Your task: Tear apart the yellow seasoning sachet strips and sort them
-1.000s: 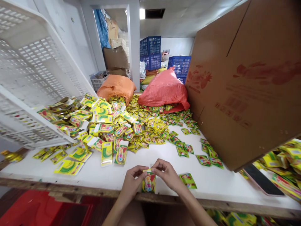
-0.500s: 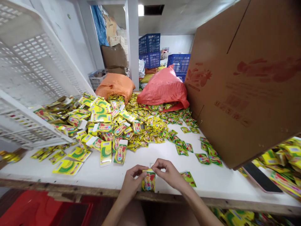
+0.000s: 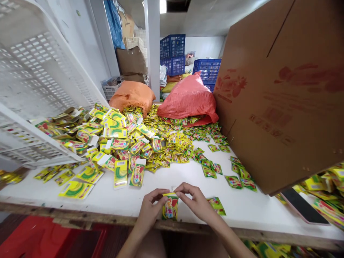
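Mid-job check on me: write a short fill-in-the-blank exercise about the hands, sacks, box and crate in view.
Counting the left hand and the right hand, ____ hands have fingertips at the small yellow-green printed carton.
The large red plastic sack lies right of a bulky tabletop sack coloured ____.
The large brown box, near the pink-edged black phone, is made of ____.
The perforated white plastic crate is at the picture's ____ side.

Missing words: two; orange; cardboard; left.
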`<state>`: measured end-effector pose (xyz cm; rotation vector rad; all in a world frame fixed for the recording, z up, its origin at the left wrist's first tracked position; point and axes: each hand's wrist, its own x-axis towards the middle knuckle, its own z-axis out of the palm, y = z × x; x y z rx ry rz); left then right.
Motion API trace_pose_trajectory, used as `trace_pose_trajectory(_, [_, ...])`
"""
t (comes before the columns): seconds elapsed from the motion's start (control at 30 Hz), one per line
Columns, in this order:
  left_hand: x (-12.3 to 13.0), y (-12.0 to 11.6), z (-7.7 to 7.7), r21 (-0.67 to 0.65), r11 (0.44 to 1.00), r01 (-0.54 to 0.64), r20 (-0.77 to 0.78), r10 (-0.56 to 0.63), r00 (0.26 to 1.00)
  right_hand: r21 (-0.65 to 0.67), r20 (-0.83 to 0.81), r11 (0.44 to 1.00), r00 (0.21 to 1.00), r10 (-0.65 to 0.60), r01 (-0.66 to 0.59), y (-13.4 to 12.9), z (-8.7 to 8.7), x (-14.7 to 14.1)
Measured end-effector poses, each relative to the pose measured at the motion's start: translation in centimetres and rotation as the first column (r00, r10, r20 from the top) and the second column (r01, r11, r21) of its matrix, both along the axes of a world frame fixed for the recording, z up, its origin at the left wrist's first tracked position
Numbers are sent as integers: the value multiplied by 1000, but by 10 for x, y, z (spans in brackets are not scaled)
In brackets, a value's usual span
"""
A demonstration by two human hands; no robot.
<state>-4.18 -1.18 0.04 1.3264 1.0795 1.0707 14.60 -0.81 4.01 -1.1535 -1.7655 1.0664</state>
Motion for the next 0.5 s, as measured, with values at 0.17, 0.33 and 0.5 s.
trace_pose_trajectory(0.17, [-1, -1, -2, -2, 1000, -12, -6, 12, 1000, -24, -17, 999, 999, -34, 34, 2, -2, 0])
trace_pose_trajectory(0.33, [1, -1, 2, 45, 999, -16, -28, 17, 999, -38, 65, 975, 974, -218, 221, 1, -9, -4])
trace_pose_trajectory(0.5, [3, -4, 2, 60, 998, -12, -29, 14, 999, -75, 103, 970, 969, -224, 232, -5, -9, -10])
